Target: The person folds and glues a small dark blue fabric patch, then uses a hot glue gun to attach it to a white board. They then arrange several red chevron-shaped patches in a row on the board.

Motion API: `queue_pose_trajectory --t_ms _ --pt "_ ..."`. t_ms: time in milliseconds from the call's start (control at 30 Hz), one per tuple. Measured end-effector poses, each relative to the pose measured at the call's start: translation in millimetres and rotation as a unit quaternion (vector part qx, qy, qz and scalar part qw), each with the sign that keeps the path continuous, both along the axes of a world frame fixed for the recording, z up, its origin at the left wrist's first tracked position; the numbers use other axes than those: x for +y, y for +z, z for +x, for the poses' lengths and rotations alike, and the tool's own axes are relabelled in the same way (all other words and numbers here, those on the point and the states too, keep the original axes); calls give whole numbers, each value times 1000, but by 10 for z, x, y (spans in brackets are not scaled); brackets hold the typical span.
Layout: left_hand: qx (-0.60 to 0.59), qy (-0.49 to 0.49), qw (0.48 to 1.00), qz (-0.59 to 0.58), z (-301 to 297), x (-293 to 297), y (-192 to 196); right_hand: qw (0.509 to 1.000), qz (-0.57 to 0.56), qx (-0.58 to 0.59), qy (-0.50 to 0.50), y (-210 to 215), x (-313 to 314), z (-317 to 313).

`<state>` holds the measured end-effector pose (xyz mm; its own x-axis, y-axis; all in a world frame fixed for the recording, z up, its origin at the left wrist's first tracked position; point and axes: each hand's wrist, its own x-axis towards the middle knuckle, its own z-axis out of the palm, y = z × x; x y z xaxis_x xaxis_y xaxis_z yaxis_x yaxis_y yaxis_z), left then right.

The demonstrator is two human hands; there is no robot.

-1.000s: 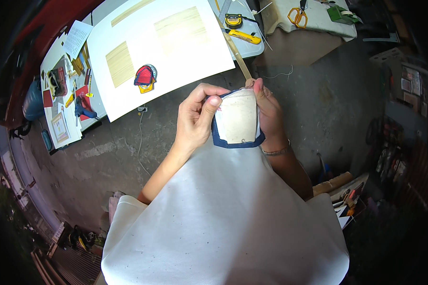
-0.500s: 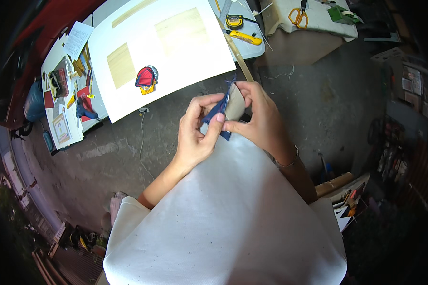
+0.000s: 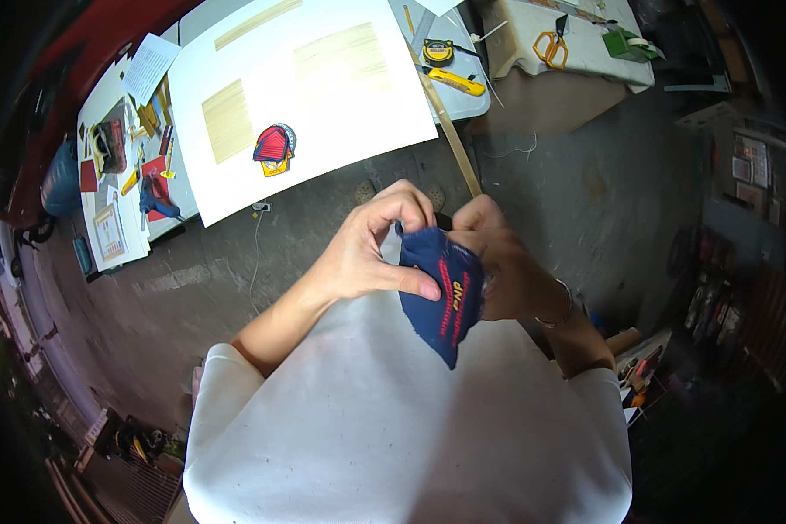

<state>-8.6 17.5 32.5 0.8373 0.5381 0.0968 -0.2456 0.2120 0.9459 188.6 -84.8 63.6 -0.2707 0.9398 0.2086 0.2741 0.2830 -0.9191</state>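
Note:
A navy blue fabric patch (image 3: pixel 426 314) with red and yellow stitching hangs between my hands, its pointed end downward over my white shirt. My left hand (image 3: pixel 371 249) grips its upper left edge, thumb lying on the front and fingers curled behind the top. At the upper right, my right hand (image 3: pixel 502 262) is closed on the patch's edge; most of its fingertips are hidden. Beyond my hands, a small pile of red, navy and yellow patches (image 3: pixel 273 147) lies on a large white board (image 3: pixel 341 131) with wood-toned rectangles.
Right of the board lie a tape measure (image 3: pixel 438 52), a yellow utility knife (image 3: pixel 454 81) and a wooden strip (image 3: pixel 450 131). Orange-handled scissors (image 3: pixel 550 50) and a green tape dispenser (image 3: pixel 627 44) rest on a covered table. A blue glue gun (image 3: pixel 155 197) sits among papers at left.
The patch has turned from its folded, pale-backed side to its stitched front. Both hands have come slightly nearer to me, and the left thumb now lies across the front.

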Motion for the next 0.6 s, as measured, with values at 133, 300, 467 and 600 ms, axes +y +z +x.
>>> queue_pose_trajectory --t_ms 133,300,467,600 --pt "9 -106 985 136 -32 159 167 995 -4 15 94 91 -22 49" --pt "41 -218 963 153 28 227 484 981 -9 -68 179 403 9 281" --pt "82 -252 939 220 129 301 824 966 -31 -129 222 795 116 388" --pt "-38 -388 885 255 217 317 1005 938 -92 13 334 1037 156 415"
